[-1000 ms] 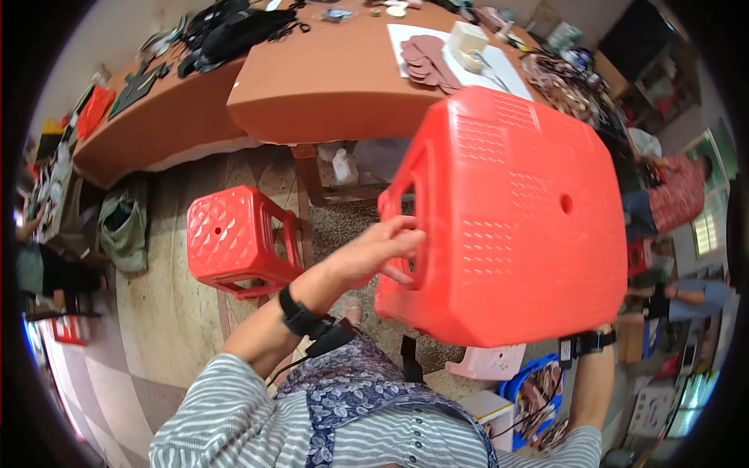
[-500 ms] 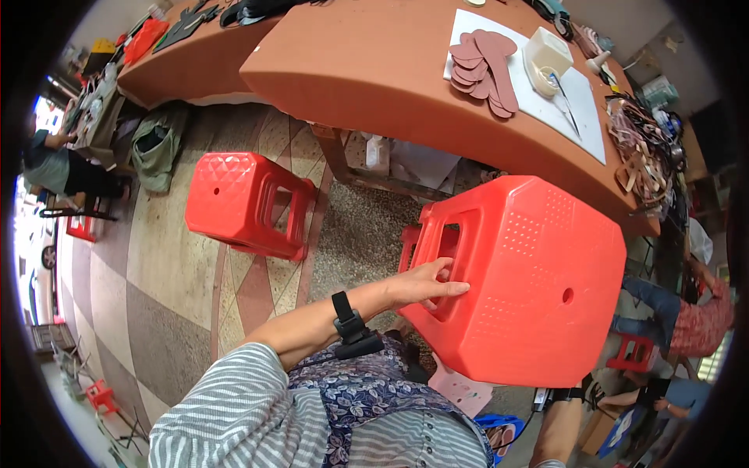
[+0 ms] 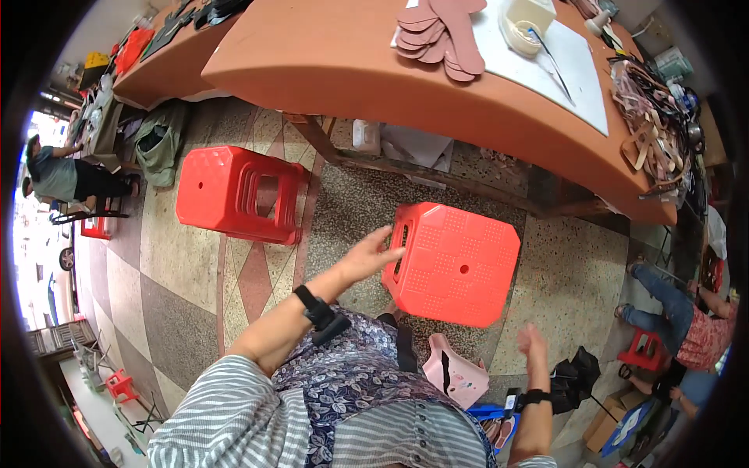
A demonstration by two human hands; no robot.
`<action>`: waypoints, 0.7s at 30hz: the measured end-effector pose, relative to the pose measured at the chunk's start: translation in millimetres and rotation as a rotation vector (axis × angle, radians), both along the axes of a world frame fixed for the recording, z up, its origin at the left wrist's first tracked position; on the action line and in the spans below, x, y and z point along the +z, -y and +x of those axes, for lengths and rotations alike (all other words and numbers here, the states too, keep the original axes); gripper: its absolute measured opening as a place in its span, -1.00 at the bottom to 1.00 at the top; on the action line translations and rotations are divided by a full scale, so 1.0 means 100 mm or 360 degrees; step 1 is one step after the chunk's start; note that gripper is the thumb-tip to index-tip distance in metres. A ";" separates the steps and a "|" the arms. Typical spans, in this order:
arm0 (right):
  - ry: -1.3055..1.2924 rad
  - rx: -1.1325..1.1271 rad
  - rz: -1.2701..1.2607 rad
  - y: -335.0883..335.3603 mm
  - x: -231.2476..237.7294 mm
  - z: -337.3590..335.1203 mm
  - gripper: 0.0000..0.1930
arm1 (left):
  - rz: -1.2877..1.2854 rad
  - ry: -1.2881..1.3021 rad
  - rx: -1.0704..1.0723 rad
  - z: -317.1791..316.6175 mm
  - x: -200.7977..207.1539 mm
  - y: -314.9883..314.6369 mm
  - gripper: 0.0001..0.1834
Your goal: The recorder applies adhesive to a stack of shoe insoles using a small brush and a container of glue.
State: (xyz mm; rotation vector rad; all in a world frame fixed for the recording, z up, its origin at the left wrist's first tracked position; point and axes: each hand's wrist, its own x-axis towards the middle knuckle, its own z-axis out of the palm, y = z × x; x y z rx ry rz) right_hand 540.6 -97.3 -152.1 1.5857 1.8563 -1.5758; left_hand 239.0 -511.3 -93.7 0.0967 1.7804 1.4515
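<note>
Here, a red plastic stool is on the floor in front of the bench, below the middle of the bench's near edge, its square-cornered seat facing up; its feet are out of sight beneath it. The person's left hand reaches to the stool's left side, beside the opening under the seat. Its digits are spread, with a gap between the upper and lower ones; whether the tips touch the plastic cannot be told. The right hand is apart from the stool, beyond the seat's lower right corner, and blur hides how its fingers are set.

A second red stool stands to the left on the floor, below the bench's near left corner. On the bench, a pile of mauve insole-shaped pieces overlaps the left edge of a white board. A cream container sits on that board, a slim tool leaning from it toward the board's near edge. Tangled straps lie along the bench's right edge. A white bottle stands below the bench. Near the person's right forearm are a pink plastic piece and a black bag.
</note>
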 end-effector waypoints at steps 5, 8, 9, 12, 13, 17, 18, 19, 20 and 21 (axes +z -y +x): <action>0.0152 -0.0029 -0.0201 0.69 -0.16 0.55 -0.57 | -0.0052 -0.0162 0.0071 -0.36 0.40 0.32 -0.26; 0.0244 0.0271 -0.0150 1.02 -0.21 0.66 -0.57 | -0.0274 -0.0571 0.0012 -0.66 0.62 0.49 -0.30; 0.0284 0.0471 -0.0101 1.09 -0.20 0.65 -0.56 | -0.0300 -0.0882 -0.0044 -0.81 0.63 0.55 -0.29; 0.0327 0.0645 0.0003 1.21 -0.16 0.54 -0.55 | -0.0494 -0.1473 -0.0168 -1.26 0.95 0.52 -0.28; 0.0324 0.0614 0.0015 1.24 -0.14 0.49 -0.55 | -0.0575 -0.1625 -0.0186 -1.44 1.04 0.51 -0.26; 0.0255 0.0324 0.0141 1.34 0.16 0.07 -0.54 | -0.0820 -0.1910 -0.0266 -2.12 1.18 0.47 -0.16; 0.0258 0.0307 0.0143 1.39 0.28 -0.12 -0.54 | -0.0928 -0.1970 -0.0286 -2.28 1.18 0.47 -0.12; 0.0243 0.0215 0.0136 1.43 0.41 -0.28 -0.53 | -0.0965 -0.1953 -0.0325 -2.45 1.14 0.49 -0.03; 0.0224 0.0120 0.0125 1.47 0.51 -0.50 -0.51 | -0.0945 -0.1964 -0.0334 -2.60 1.10 0.47 -0.03; 0.0248 0.0141 0.0101 1.49 0.63 -0.73 -0.50 | -0.1076 -0.1910 -0.0439 -2.71 1.08 0.46 0.01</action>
